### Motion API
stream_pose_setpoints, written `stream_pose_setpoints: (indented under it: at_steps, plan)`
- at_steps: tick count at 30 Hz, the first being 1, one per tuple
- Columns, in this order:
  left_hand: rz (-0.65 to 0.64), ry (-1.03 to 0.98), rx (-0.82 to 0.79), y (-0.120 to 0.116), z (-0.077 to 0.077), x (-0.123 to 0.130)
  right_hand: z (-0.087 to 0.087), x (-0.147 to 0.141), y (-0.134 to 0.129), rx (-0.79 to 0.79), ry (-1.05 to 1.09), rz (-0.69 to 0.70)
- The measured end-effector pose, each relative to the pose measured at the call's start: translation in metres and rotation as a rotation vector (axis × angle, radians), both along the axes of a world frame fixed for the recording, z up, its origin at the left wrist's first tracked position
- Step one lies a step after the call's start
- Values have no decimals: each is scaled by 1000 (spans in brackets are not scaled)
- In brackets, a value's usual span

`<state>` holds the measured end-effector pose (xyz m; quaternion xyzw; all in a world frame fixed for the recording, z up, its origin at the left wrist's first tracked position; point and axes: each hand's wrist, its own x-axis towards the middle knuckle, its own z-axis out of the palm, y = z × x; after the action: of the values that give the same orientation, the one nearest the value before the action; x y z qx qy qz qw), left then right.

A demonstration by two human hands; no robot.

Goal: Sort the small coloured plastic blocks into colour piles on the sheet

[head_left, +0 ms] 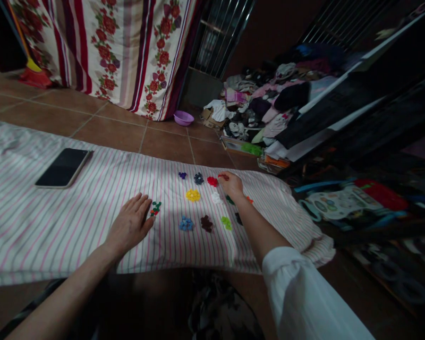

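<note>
Small coloured pieces lie in separate piles on the striped cloth. My left hand rests flat on it, fingers spread, beside a small mixed group of green and orange pieces. At the red pile, my right hand has thumb and fingertips pinched on something red. Around it are a white pile, a yellow pile, a dark grey pile and a purple pile. Nearer me are blue, brown and lime green piles. My right forearm partly hides other piles.
A phone lies on the cloth at the left. Beyond the cloth's far edge, a purple basin stands on the tiled floor near heaped clothes. A rack with various items is at the right.
</note>
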<state>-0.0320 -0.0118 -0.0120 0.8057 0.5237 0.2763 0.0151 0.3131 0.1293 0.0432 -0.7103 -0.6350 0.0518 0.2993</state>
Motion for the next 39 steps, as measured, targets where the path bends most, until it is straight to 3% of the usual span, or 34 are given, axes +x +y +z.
stream_pose_setpoints:
  at_steps: [12, 23, 39]
  plan:
    - [16, 24, 27, -2, 2, 2, -14, 2, 28, -70, -158, -22]
    - [13, 21, 1, -2, 4, 3, -15, -6, 41, -142, -242, -99]
    - [12, 53, 15, -3, 5, 3, -16, 5, 39, -188, -149, -76]
